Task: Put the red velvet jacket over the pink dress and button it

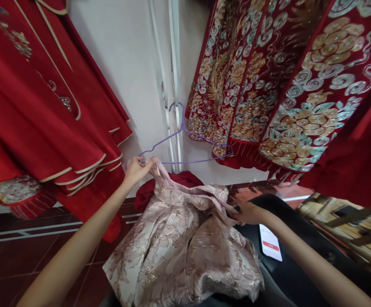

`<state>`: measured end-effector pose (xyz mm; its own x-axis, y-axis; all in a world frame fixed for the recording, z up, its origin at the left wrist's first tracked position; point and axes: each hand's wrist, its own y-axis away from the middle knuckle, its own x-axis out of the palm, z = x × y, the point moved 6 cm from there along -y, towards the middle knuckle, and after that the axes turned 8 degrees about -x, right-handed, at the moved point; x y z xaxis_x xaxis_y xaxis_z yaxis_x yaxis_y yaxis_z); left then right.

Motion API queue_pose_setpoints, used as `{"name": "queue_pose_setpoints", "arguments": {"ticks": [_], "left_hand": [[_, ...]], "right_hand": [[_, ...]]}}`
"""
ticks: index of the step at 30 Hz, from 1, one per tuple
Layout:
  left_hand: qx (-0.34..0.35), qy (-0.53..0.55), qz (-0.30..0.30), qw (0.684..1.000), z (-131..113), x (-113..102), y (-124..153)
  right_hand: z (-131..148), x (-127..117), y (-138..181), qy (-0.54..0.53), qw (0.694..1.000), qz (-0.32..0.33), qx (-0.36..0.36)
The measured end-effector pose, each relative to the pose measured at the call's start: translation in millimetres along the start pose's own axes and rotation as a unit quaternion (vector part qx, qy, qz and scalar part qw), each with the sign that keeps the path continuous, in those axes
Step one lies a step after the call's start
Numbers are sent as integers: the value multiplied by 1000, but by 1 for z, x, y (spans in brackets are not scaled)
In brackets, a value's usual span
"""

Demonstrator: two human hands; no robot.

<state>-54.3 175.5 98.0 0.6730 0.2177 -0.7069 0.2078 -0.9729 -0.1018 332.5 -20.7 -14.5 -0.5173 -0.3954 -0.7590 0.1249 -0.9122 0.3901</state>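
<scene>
A pale pink brocade skirt (172,230) with a shiny floral pattern lies gathered over my lap, its waistband toward the far side. My left hand (136,171) is closed, pinching the waistband's left end together with the left corner of a purple wire hanger (198,162). The hanger stands up beyond the skirt, hook at the top, its right end free of my hands. At the waistband's right side, my right hand (249,212) is closed on the fabric, with some fingers hidden. Between the hands the waistband sags partly open.
Red garments with pale piping (86,123) hang at the left. Red embroidered garments (288,85) hang at the right, close above my right arm. A phone (270,243) with a lit screen rests on dark cloth beside my right forearm. Behind are white doors (121,55).
</scene>
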Motion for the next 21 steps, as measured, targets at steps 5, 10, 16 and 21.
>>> {"name": "queue_pose_setpoints", "arguments": {"ticks": [5, 10, 16, 21], "left_hand": [[96, -9, -32, 995, -23, 0, 17], [338, -100, -109, 929, -81, -4, 58], [509, -141, 85, 845, -128, 78, 96], [480, -173, 79, 856, -119, 117, 107]], "right_hand": [[-17, -8, 0, -97, 994, -4, 49], [5, -41, 6, -431, 893, -119, -41], [51, -93, 8, -665, 689, -258, -133], [50, -92, 5, -663, 649, -349, -136]]}}
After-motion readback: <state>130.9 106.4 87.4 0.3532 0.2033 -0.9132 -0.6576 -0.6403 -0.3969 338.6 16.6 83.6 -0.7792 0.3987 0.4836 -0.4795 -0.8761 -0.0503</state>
